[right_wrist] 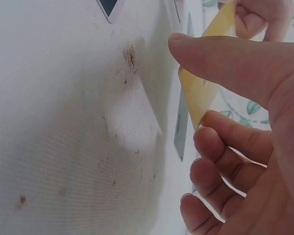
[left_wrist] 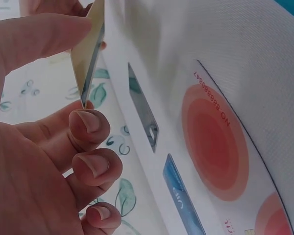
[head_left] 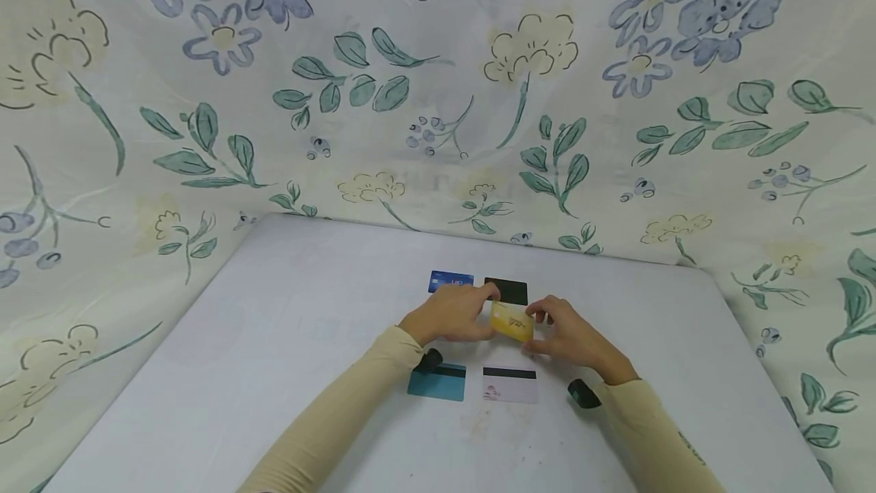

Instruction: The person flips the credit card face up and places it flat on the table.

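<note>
Head: yellow card is up between left hand and right hand, pinched from both sides, gap only card-wide. Black card lies just beyond the grip, blue card beyond and left. Teal card and pale card, stripes up, lie on the near side. Those four are down on the table; yellow isn't laid flat.

Left wrist: thumb on the yellow card's face, index at its lower corner, other fingers curled off it. Red-circled card lies flat beside this hand. So five down, one in hand, I'd judge.

Right wrist: same thumb-and-index pinch, remaining fingers loose.
</note>
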A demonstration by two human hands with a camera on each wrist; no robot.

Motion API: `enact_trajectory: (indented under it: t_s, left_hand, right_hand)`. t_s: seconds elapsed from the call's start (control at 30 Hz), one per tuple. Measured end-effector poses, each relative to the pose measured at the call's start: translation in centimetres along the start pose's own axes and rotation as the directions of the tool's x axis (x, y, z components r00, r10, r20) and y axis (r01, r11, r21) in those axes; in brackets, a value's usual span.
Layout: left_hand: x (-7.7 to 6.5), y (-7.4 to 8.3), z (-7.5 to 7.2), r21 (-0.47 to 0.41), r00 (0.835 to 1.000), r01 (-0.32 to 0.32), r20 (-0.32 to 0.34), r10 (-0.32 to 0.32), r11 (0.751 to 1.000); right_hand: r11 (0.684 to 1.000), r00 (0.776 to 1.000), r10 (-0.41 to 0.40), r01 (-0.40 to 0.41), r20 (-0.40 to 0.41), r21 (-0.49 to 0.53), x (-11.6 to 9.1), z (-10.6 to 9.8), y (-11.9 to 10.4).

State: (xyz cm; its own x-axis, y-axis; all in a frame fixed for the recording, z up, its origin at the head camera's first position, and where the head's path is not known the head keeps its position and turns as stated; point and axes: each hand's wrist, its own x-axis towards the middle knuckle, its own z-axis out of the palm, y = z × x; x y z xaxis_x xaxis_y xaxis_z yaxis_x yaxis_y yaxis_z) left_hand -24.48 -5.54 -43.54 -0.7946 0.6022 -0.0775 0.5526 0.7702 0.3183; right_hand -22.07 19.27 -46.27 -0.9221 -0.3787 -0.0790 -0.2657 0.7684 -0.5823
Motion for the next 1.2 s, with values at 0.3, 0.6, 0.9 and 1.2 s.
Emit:
enact_trajectory:
  t_s: [0.3, 0.6, 0.9, 1.2]
  left_hand:
    - [-0.2, -0.1, 0.1, -0.011, 1.0, 0.009, 0.01, -0.009, 1.0]
    - [0.0, -0.2, 0.6, 0.022, 0.999, 0.016, 0.028, -0.016, 1.0]
    - [0.2, -0.5, 1.0, 0.06, 0.998, 0.027, 0.056, -0.03, 0.998]
    - [0.1, -0.4, 1.0, 0.059, 0.996, 0.029, 0.079, -0.034, 0.998]
  right_hand:
    - [1.0, 1.0, 0.012, -0.012, 0.013, -0.006, 0.1, 0.1, 0.0]
    - [1.0, 1.0, 0.018, -0.018, 0.026, -0.01, 0.4, 0.2, 0.3]
    - [1.0, 0.999, 0.009, -0.009, 0.049, -0.002, 0.7, 0.3, 0.5]
    - [1.0, 0.998, 0.013, -0.013, 0.063, -0.013, 0.9, 0.6, 0.6]
